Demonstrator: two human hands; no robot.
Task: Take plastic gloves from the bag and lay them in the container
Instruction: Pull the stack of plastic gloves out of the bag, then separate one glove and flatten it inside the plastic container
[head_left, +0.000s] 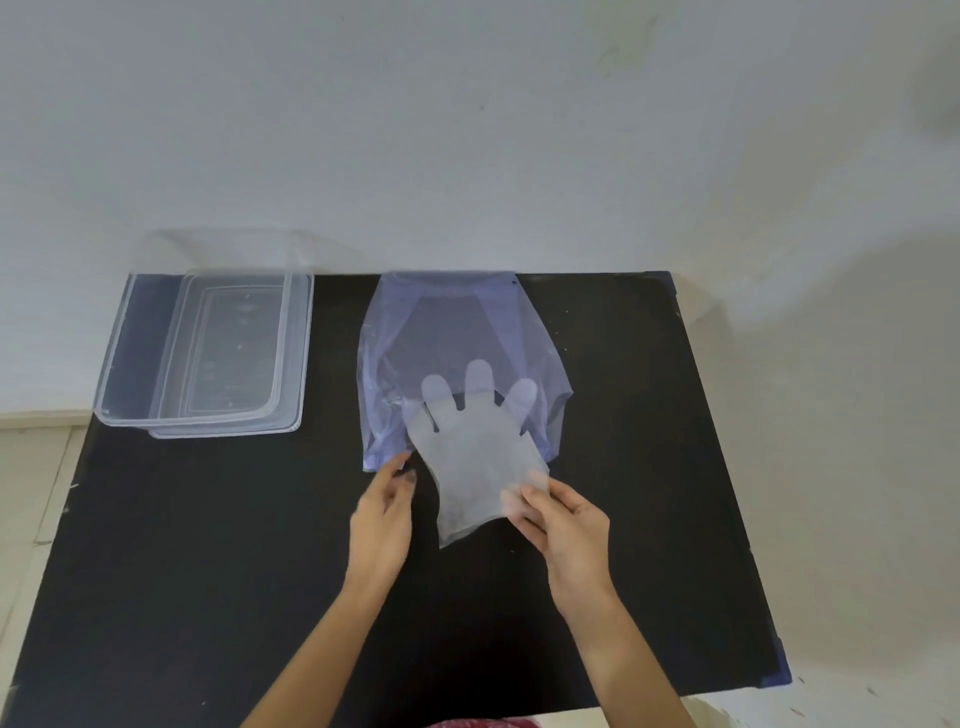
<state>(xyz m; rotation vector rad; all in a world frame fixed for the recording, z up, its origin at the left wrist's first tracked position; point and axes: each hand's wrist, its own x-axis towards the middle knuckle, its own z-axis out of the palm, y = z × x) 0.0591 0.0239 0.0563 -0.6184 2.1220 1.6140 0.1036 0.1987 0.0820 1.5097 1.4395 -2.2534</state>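
Observation:
A translucent blue plastic bag (447, 332) lies on the black table, its mouth toward me. A clear plastic glove (470, 457) is halfway out of it, fingertips still inside the bag. My right hand (563, 525) pinches the glove's cuff at its right corner. My left hand (384, 514) rests at the bag's near left corner, fingers apart, thumb touching the bag's edge. The clear rectangular container (130, 332) stands at the table's far left; I see nothing inside it.
A clear lid (293, 358) lies under or beside the container on its right side. The black table (649, 467) ends at a white wall behind the bag. A tiled floor shows past the left edge.

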